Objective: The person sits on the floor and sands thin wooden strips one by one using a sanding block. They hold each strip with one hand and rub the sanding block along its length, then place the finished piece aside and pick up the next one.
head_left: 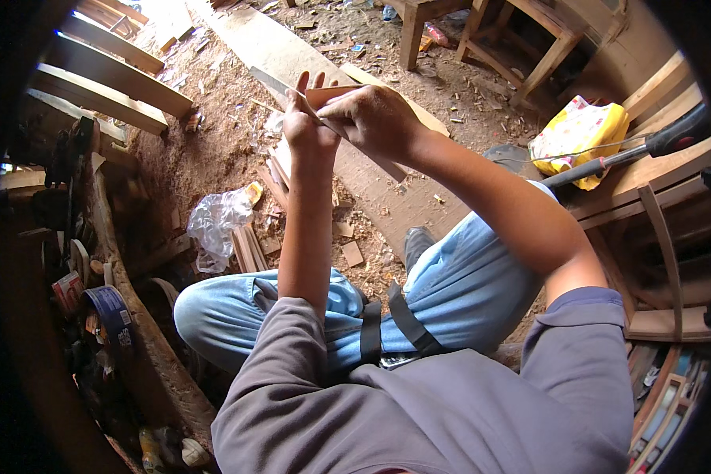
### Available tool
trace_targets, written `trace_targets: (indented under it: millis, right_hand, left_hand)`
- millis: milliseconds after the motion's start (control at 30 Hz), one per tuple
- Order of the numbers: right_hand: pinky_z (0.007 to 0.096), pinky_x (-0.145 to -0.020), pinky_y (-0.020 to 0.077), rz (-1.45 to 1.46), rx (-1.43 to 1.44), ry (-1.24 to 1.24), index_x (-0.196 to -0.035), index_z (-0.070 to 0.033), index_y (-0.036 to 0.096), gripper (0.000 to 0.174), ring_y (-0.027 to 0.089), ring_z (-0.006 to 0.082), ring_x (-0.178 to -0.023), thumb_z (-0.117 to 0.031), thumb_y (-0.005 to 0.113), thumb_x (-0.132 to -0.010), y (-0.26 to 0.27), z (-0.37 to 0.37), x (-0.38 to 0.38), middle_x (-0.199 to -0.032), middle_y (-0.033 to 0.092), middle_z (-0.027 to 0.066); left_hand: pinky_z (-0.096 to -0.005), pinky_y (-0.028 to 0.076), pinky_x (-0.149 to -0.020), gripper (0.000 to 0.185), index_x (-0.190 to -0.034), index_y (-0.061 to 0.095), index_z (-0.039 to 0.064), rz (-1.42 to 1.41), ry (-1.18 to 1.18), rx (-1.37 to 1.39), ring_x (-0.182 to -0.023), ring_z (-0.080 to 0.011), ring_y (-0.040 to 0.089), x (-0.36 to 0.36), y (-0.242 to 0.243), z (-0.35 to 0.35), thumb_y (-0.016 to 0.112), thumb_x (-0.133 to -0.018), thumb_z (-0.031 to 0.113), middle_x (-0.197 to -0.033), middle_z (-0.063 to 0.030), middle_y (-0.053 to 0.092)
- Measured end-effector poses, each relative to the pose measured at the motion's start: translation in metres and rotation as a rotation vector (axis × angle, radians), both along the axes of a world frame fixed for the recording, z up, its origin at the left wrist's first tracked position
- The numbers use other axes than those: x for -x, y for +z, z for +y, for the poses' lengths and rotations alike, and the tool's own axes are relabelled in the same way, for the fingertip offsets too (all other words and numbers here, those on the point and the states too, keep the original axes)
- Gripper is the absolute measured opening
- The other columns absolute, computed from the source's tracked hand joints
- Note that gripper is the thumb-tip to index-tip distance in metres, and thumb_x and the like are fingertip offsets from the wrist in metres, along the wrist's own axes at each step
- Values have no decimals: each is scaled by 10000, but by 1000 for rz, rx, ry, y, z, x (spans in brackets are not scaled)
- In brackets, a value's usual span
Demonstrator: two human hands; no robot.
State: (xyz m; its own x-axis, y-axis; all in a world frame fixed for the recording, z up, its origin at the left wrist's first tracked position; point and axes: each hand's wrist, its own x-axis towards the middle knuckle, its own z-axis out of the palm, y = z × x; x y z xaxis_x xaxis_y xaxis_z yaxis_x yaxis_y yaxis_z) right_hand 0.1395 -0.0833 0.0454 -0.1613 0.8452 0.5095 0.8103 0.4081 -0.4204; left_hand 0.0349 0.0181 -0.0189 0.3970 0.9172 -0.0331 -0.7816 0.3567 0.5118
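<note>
My left hand [309, 125] holds a long, thin wooden strip [391, 168], its thumb against the strip and its other fingertips raised behind. Pale in the light, the strip's far end extends up and left past this hand. Close beside it, my right hand [379, 117] pinches a thin, flat brown piece [330, 93] against the strip. Whether that piece is sandpaper or thin wood I cannot tell. The strip's near end slants down and right below my right wrist. Both hands are raised above a long plank [367, 178] on the ground, and my fingers partly hide the strip's middle.
Sawdust and wood scraps [352, 253] litter the ground near a clear plastic bag [220, 222]. Boards [115, 77] jut in from the left. Wooden stool frames [533, 53] stand at the upper right. A yellow-and-white bag [580, 139] lies beside a dark pole [604, 166].
</note>
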Motion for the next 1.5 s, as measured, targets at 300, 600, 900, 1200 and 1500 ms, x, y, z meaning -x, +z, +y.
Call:
trace_targets:
  millis: [300, 600, 900, 1200, 1500]
  right_hand:
    - [401, -645, 538, -66, 193, 95, -841, -138, 728, 138, 665, 222, -607, -47, 650, -773, -5, -6, 2, -686, 680, 79]
    - [422, -654, 558, 15, 17, 129, -983, -131, 749, 205, 696, 282, -666, -62, 625, -834, -1, -2, 3, -772, 701, 151]
    - [413, -644, 554, 95, -138, 63, -938, -98, 750, 177, 696, 311, -700, -50, 618, -830, 11, -5, 3, -810, 699, 170]
    - [399, -646, 556, 168, -114, 91, -940, -93, 752, 190, 697, 296, -682, -40, 615, -819, 2, -1, 8, -795, 698, 178]
    - [398, -619, 544, 230, -30, 84, -988, -117, 752, 237, 695, 281, -645, -35, 600, -826, 4, -3, 7, -788, 699, 180]
  left_hand:
    - [-773, 262, -1009, 387, -1253, 464, 150, -78, 341, 228, -1343, -356, 345, 89, -13, 74, 246, -1038, 386, -1325, -142, 439]
    - [-796, 286, -975, 355, -1210, 478, 139, -122, 414, 248, -1242, -389, 427, 114, -27, 95, 287, -1019, 370, -1241, -180, 479]
    - [-777, 342, -981, 368, -1216, 393, 18, -328, 494, 303, -1229, -506, 413, 108, -40, 99, 290, -1032, 319, -1290, -291, 417]
    - [-353, 553, -664, 212, -840, 457, 42, -552, 152, 237, -679, -203, 562, 108, -39, 80, 352, -992, 149, -739, -64, 508]
    - [-242, 335, -355, 272, -785, 392, 77, -524, 309, 394, -421, -117, 316, 112, -78, 123, 350, -1024, 199, -578, -5, 341]
